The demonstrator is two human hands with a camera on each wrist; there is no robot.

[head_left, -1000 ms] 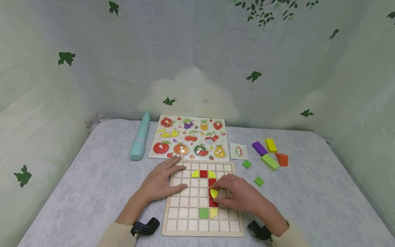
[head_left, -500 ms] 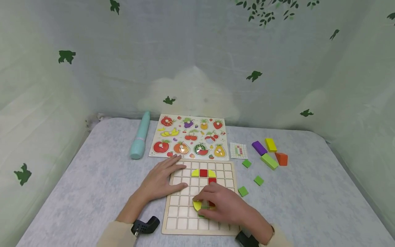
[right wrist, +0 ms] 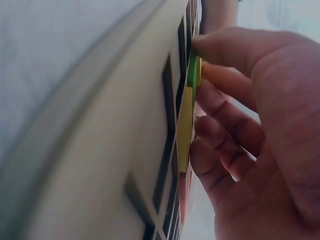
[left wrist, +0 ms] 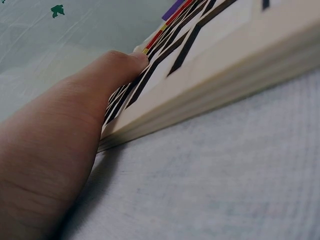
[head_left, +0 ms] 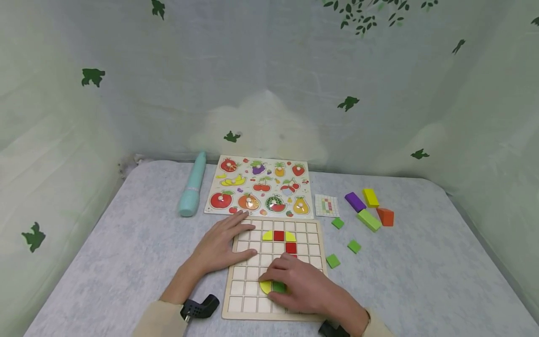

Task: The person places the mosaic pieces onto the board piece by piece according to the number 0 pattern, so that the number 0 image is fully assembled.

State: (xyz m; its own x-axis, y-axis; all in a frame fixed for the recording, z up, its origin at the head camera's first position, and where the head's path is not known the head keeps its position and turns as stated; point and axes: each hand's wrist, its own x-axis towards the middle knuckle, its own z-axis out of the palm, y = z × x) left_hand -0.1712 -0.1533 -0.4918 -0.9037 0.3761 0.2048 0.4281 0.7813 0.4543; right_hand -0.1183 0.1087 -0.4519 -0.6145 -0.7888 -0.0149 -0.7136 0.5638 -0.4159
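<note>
My left hand (head_left: 221, 243) rests over the left edge of a wooden grid board (head_left: 236, 305), its fingers straight and thumb lying across the squares. Between thumb and fingertips, my right hand (head_left: 301, 283) pinches a yellow rounded tile (head_left: 265, 286) low over the grid, just left of a green square tile (head_left: 279, 287). Higher on the board, a red tile (head_left: 279, 236) sits between two yellow rounded tiles, with more red below on the right. The right wrist view shows another yellow tile (right wrist: 185, 130) beneath the curled fingers; in the head view that hand covers it.
Several loose green tiles (head_left: 333, 260) lie right of the board. Beyond them are a small pattern card (head_left: 326, 205) and purple, yellow, light green and orange blocks (head_left: 368, 220). A fruit puzzle board (head_left: 258, 187) and a turquoise tapered object (head_left: 193, 185) stand behind.
My right hand has moved left and toward me with the yellow tile, from the red column to beside the green tile. A loose green tile right of the board has come into view. The left hand stays.
</note>
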